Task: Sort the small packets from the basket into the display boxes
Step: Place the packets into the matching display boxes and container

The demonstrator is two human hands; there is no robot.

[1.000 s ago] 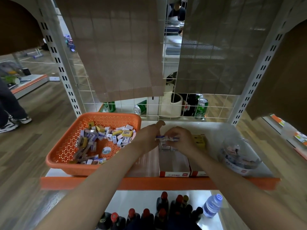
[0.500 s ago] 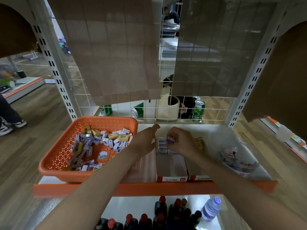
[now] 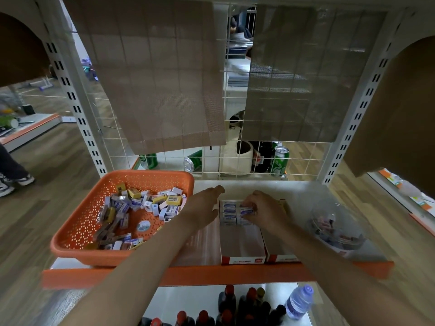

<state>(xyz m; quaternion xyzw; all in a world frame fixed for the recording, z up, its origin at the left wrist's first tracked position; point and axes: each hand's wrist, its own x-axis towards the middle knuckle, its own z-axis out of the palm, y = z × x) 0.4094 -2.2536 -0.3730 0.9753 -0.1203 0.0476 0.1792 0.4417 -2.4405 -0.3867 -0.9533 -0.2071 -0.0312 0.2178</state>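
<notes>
Packet [image 3: 246,211] sat low at the back of the left box [image 3: 242,244], pinched by the right hand [image 3: 264,211]. A second before, both hands met there. Now the left hand [image 3: 204,207] was apart, fingers straight, holding nothing, beside the basket [image 3: 77,241]. So this packet looked almost put away. I counted one basket and two boxes with the right box [image 3: 281,257]. The loose packets [image 3: 150,205] were too many to count.

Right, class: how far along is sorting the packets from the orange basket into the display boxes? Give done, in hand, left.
Done: a few rows of packets sit at the far end of the left display box. In hand: the right hand pinches one packet over those rows; the left hand is open beside the box. Left: most of it; the basket holds a big heap and the box is mostly bare.
</notes>
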